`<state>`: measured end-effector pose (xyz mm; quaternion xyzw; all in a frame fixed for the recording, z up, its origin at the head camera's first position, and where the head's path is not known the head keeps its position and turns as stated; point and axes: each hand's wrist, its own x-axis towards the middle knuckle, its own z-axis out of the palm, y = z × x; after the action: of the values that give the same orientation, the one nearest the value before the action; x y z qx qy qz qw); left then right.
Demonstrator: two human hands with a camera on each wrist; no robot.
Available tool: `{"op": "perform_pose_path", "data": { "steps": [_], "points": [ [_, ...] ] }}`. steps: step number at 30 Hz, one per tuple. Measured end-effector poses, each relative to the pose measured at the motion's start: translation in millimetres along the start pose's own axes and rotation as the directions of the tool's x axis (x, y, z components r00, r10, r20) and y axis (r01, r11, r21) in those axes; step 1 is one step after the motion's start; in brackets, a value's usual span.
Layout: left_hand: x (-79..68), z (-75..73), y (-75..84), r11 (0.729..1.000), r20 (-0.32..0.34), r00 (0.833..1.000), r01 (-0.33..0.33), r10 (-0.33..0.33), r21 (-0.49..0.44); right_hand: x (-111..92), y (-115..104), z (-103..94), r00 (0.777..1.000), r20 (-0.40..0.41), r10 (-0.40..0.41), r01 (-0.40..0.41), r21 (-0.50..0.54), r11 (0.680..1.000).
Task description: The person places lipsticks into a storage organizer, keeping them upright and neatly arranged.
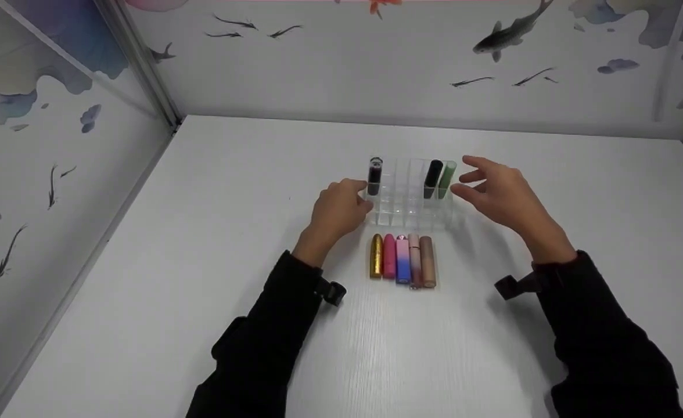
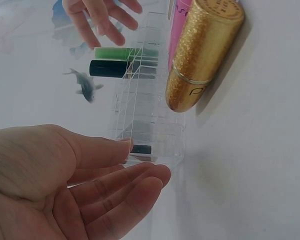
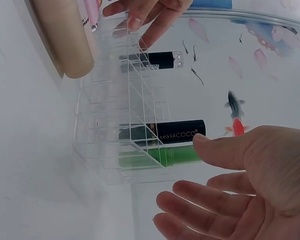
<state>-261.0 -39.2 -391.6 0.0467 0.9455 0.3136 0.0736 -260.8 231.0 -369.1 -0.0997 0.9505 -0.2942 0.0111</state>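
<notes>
Just right of the middle of the head view, a clear plastic compartment holder [image 1: 398, 218] sits on a white wood-grained table [image 1: 202, 244]. At its left end stands a dark tube with a clear, sparkling top [image 1: 374, 177]; towards its right end, a black cylindrical tube with gold lettering [image 1: 432, 175] and a pale green tube [image 1: 448, 175] lean side by side.

The person's left hand [image 1: 340, 210] is at the holder's left end, thumb and fingers apart; I can't tell how firmly they touch the wall. The right hand [image 1: 501, 191] is spread beside the other end, its thumb near the green tube, though contact is unclear.

Below the holder in the frame lie five more tubes in a close row: glittery gold [image 1: 376, 256], hot pink [image 1: 389, 256], square pink-to-blue [image 1: 403, 261], pale pink and reddish brown [image 1: 415, 261], and tan [image 1: 428, 261].

Black sleeves [image 1: 272, 334] rise from the lower edge, each with a small black device [image 1: 333, 292] at the wrist. Across the top, a white panel [image 1: 347, 75] carries a painted grey fish [image 1: 511, 38] at upper right.
</notes>
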Motion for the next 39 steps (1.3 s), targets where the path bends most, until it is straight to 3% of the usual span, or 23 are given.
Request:
{"op": "perform_pose_path", "data": {
  "steps": [7,13,23,39],
  "points": [
    [-0.8,-0.9,-0.5,1.000,-0.005,1.000,-0.012,0.012,0.007,3.1,1.8,4.4,0.994,0.091,0.060,-0.056,-0.045,0.997],
    [0.0,-1.4,-0.6,1.000,0.005,1.000,-0.005,0.005,0.005,5.4,3.2,8.2,0.986,0.156,0.057,-0.048,-0.064,0.997],
    [-1.1,-0.8,-2.3,0.998,-0.021,0.998,-0.053,0.053,0.015,5.8,5.8,11.6,0.979,0.199,0.034,-0.021,-0.067,0.998],
    [0.1,0.2,-1.9,0.999,-0.013,0.999,-0.032,0.032,0.018,5.8,5.5,12.3,0.965,0.255,0.061,-0.030,-0.126,0.992]
  ]
}}
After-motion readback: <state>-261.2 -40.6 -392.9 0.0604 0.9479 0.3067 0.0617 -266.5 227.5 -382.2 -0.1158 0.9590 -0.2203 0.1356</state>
